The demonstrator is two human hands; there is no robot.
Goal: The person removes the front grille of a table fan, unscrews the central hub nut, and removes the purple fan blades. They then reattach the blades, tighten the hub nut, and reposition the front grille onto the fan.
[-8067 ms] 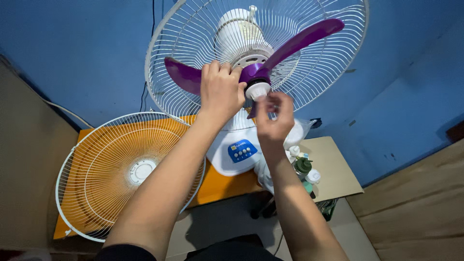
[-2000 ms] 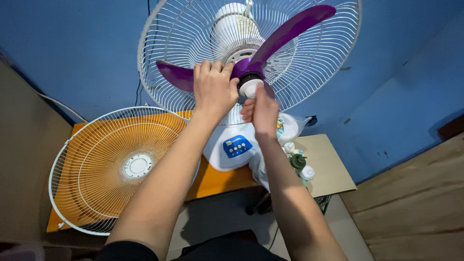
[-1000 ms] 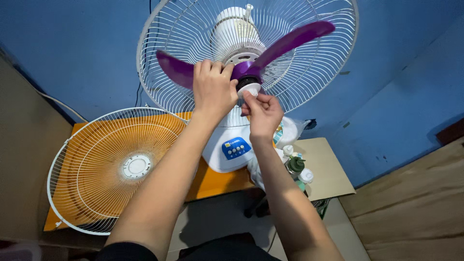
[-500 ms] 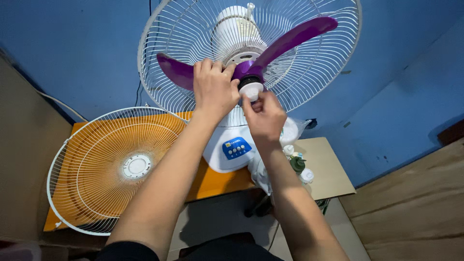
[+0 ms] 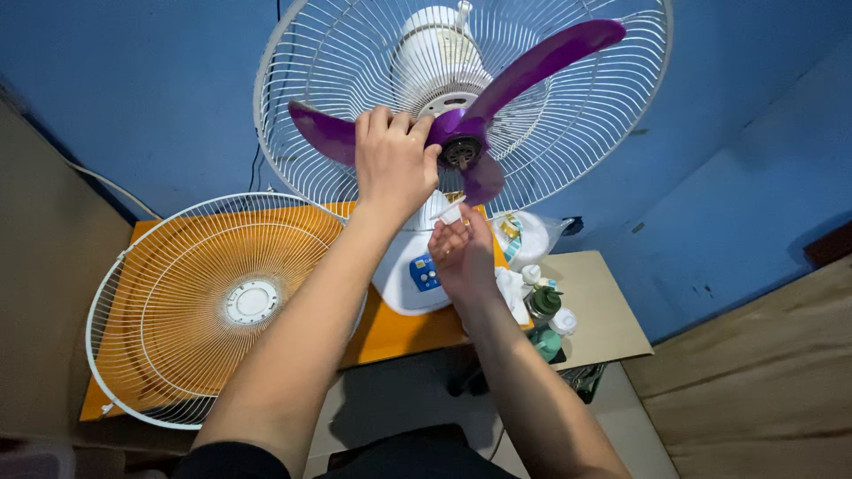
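**Hands at the purple fan blade**

Left hand was clenched over the purple blade of the fan, its fingers curled over one wing just left of the hub. At the middle of that hub a dark, bare opening faced the camera. Below it the right hand was held palm up and loosely cupped, pinching a small white cap at its fingertips; the cap sat just under the hub and apart from it.

Behind the blade stood the white rear grille, with the white motor housing at its centre. The fan's white base, with a blue control panel, rested on an orange table. To the left, a loose white front grille lay tilted on that same table, overhanging its edge, well apart from both hands. To the right, on a beige board, stood a few small bottles and a white cloth, near the right wrist. A blue wall filled the background.
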